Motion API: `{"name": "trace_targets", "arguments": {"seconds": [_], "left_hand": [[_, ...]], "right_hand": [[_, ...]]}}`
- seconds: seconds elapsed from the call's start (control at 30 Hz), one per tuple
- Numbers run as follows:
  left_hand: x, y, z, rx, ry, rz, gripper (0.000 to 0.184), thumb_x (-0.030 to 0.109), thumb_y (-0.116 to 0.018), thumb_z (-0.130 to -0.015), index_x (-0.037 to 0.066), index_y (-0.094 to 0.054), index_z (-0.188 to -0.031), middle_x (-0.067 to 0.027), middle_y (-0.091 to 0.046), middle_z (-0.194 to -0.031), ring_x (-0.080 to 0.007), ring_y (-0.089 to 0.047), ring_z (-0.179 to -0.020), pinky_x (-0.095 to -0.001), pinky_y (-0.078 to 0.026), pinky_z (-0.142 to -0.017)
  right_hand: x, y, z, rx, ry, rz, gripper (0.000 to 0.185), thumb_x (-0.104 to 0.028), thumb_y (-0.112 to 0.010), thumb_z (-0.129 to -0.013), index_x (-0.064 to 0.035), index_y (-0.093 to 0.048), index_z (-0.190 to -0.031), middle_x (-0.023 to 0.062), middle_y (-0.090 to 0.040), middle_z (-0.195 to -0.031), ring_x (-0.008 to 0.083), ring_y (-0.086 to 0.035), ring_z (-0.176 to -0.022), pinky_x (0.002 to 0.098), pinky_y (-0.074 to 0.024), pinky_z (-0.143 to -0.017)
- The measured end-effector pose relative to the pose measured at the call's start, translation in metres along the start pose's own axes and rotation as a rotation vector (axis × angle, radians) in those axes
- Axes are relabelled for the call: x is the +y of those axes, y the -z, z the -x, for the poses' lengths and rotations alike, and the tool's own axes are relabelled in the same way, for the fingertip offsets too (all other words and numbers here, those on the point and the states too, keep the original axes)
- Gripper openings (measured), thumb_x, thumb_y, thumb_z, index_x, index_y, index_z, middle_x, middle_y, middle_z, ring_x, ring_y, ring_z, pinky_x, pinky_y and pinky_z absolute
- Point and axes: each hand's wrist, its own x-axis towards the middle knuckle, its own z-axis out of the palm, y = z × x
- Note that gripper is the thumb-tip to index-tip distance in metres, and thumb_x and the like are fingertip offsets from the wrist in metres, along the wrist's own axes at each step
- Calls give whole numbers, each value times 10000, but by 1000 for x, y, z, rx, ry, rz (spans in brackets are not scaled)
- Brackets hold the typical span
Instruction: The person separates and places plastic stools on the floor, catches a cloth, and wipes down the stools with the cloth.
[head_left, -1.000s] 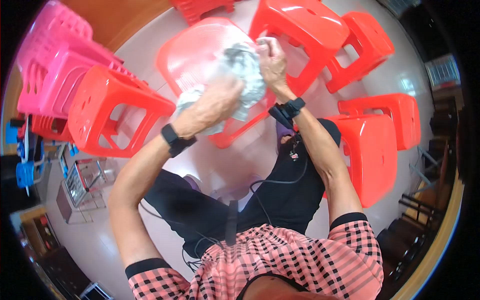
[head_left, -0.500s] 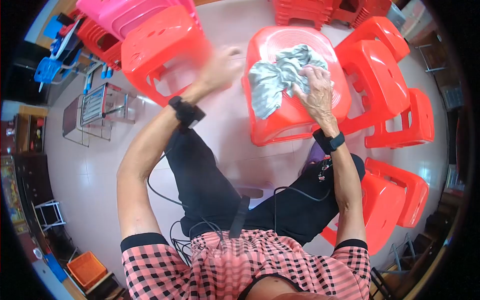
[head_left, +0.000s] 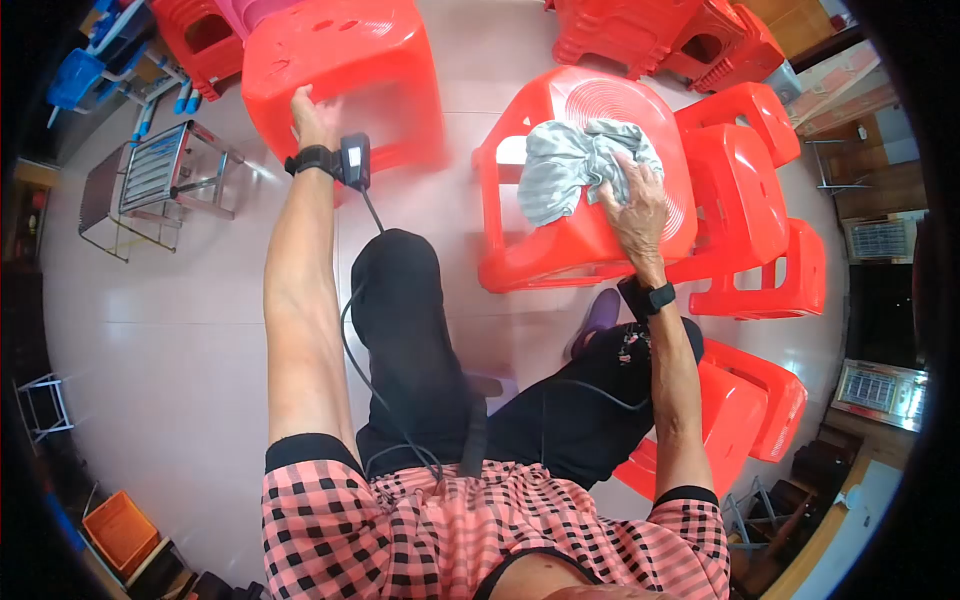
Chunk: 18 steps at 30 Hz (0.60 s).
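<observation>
On a red plastic stool (head_left: 680, 215) lies a crumpled grey-and-white striped cloth (head_left: 555, 170). My right hand (head_left: 638, 205) presses on the cloth's right side, its fingers bent into the folds. My left hand (head_left: 318, 118) is at the near side of another red plastic stool (head_left: 335, 45), at upper left. Its fingers are curled against that stool and partly blurred, with the thumb side raised.
More red stools (head_left: 740, 190) stand close together on the right, with stacked ones (head_left: 620, 35) at the top. A metal-framed stool (head_left: 165, 175) is at left, and an orange basket (head_left: 120, 530) at lower left. Cables (head_left: 360, 350) hang by my legs.
My left hand has gone from the gap between the stools to the left stool, which now sits nearer the cloth-covered one. My right hand stays on the cloth. The view has shifted.
</observation>
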Motion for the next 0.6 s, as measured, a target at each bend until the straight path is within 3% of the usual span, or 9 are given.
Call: {"name": "trace_targets", "arguments": {"seconds": [0.03,0.07,0.17,0.3,0.43,0.6], "left_hand": [[3,6,-12,-45,38,85,484,279,-577,-851,-13,-425,-1205,-208,-479,-1184,-338,-513,-1080,-470,-420,-1005],[-6,26,-23,-226,-165,-233,503,248,-565,-844,-61,-404,-1207,-226,-472,-1184,-353,-483,-1120,-467,-377,-1052],[10,1,28,-74,-9,41,533,235,-565,-841,-97,-378,-1214,-249,-457,-1199,-363,-458,-1156,-484,-354,-1073],[28,17,73,-32,84,86,556,237,-589,-841,-99,-373,-1227,-252,-446,-1200,-363,-460,-1153,-499,-396,-1040],[29,53,128,-36,65,149,547,239,-596,-854,-18,-397,-1294,-234,-439,-1306,-368,-441,-1207,-546,-372,-1055],[23,72,210,28,106,132,609,352,-646,-865,-34,-398,-1266,-212,-427,-1228,-341,-435,-1191,-509,-363,-1061]], "right_hand": [[0,-1,0,0,3,4,431,-225,-689,-737,-136,-626,-1154,106,-588,-918,309,-573,-876,423,-486,-758],[0,-2,1,2,5,5,429,-227,-689,-739,-135,-627,-1153,106,-588,-920,309,-573,-877,423,-486,-758],[-2,-1,-1,9,4,24,423,-231,-689,-744,-133,-628,-1151,106,-590,-930,311,-573,-879,421,-488,-759],[-3,-4,0,13,4,41,419,-237,-689,-747,-129,-630,-1147,105,-591,-939,312,-573,-884,422,-489,-760],[-2,-7,2,42,25,29,425,-243,-691,-747,-126,-630,-1151,110,-593,-937,314,-573,-887,424,-490,-762],[-8,-4,2,46,11,-8,420,-246,-692,-747,-123,-638,-1145,115,-603,-931,313,-581,-882,426,-491,-770]]}}
